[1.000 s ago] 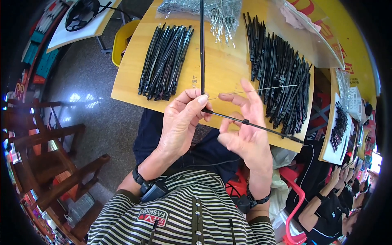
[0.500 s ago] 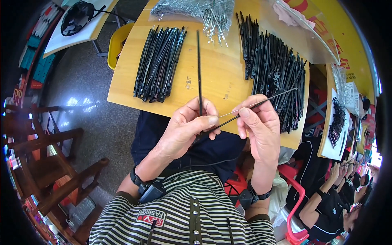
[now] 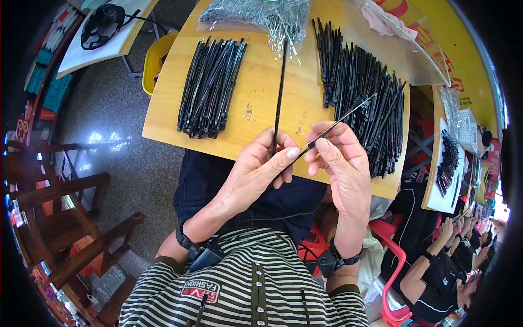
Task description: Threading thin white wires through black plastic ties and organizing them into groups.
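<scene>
A thin black rod (image 3: 280,87) stands nearly upright in my left hand (image 3: 253,171), which is closed with thumb and fingers around its lower end. My right hand (image 3: 346,161) pinches a second slim rod (image 3: 348,113), dark with a silvery wire-like tip, slanting up to the right. Its lower end meets my left thumb and fingertips, so both hands touch it. Beyond my right hand lies a large pile of black rods (image 3: 376,103). A smaller bundle of black rods (image 3: 210,90) rests on the left of the table.
On the wooden table (image 3: 261,109), a clear bag (image 3: 256,13) of silvery wires lies at the far edge. A yellow bin (image 3: 155,62) stands left of the table, near wooden chairs (image 3: 71,218). Other people's hands (image 3: 452,229) work at the right, beside a red chair (image 3: 389,245).
My hands have drawn closer together. The right-hand rod now points more steeply upward, while the left-hand rod has shifted right. The bare wire seen between my hands no longer shows separately.
</scene>
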A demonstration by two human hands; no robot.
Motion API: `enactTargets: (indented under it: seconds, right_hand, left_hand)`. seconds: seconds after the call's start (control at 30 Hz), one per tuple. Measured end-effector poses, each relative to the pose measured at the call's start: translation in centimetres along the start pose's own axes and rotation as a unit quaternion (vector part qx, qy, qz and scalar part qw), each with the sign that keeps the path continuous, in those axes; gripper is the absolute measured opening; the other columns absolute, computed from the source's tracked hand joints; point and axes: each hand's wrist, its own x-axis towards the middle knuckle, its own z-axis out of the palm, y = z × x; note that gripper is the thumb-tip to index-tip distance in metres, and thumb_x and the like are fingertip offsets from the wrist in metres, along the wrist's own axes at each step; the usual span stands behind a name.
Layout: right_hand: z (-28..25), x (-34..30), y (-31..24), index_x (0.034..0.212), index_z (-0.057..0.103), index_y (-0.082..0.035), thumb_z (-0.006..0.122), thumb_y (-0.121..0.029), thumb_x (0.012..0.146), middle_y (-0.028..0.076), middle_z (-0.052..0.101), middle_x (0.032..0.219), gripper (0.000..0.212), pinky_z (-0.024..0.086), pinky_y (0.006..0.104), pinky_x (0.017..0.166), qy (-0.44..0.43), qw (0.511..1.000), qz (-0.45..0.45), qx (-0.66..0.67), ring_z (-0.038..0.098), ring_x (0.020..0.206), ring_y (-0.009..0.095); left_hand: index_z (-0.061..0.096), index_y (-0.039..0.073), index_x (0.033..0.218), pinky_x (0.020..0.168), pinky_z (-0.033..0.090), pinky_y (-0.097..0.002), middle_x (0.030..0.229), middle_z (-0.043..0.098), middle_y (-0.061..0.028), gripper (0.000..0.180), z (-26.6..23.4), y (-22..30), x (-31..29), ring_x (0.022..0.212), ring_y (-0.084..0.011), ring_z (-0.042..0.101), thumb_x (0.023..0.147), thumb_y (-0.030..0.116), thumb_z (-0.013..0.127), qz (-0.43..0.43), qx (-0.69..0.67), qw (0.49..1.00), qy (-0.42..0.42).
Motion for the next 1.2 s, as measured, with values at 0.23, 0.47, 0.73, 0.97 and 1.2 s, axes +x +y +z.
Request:
enactTargets:
  seconds: [0.23,0.47,0.73,0.97,1.2]
  right_hand:
    - [-0.3,-0.1,0.5,0.105,0.053,0.003,0.055,-0.008,0.087,0.008,0.058,0.091,0.021,0.049,0.0229,0.060,-0.010,1.000,0.000,0.001,0.058,0.075,0.012]
    - [0.1,-0.2,0.4,0.104,0.053,0.003,0.055,-0.007,0.087,0.008,0.058,0.094,0.020,0.049,0.0219,0.065,0.005,0.999,-0.019,-0.043,0.057,0.075,0.010]
    - [-0.1,0.1,0.4,0.094,0.051,0.001,0.056,-0.006,0.087,0.009,0.056,0.100,0.011,0.046,0.0213,0.066,0.022,0.993,-0.053,-0.103,0.053,0.070,0.008]
    - [0.5,0.1,0.9,0.091,0.050,0.000,0.057,-0.006,0.086,0.009,0.056,0.098,0.011,0.045,0.0207,0.062,0.043,0.992,-0.059,-0.099,0.052,0.068,0.008]
    - [0.5,0.5,1.5,0.092,0.051,0.000,0.057,-0.006,0.086,0.005,0.056,0.088,0.010,0.043,0.0195,0.059,0.047,0.992,-0.044,-0.106,0.051,0.066,0.007]
  left_hand:
    - [0.047,0.008,0.094,0.045,0.031,-0.0159,0.065,0.047,0.0021,0.012,0.2,-0.1,0.0,0.051,-0.0034,0.042,0.092,0.019,0.051,0.000,0.018,1.000,-0.004]
    - [0.048,0.004,0.098,0.049,0.035,-0.0166,0.075,0.050,0.0012,0.017,0.2,-0.4,0.4,0.058,-0.0037,0.046,0.091,0.019,0.052,0.011,0.020,1.000,-0.003]
    - [0.053,0.001,0.101,0.053,0.040,-0.0174,0.077,0.054,0.0000,0.023,0.2,-0.5,1.1,0.064,-0.0044,0.051,0.090,0.021,0.054,0.015,0.050,0.999,-0.007]
    - [0.056,0.001,0.095,0.047,0.037,-0.0158,0.069,0.054,0.0012,0.020,0.4,-0.8,0.9,0.057,-0.0032,0.049,0.088,0.019,0.056,0.022,0.027,0.999,0.020]
    - [0.057,0.000,0.092,0.047,0.036,-0.0160,0.067,0.053,0.0009,0.016,-0.1,-1.0,0.9,0.056,-0.0023,0.047,0.089,0.016,0.055,0.017,0.053,0.998,0.031]
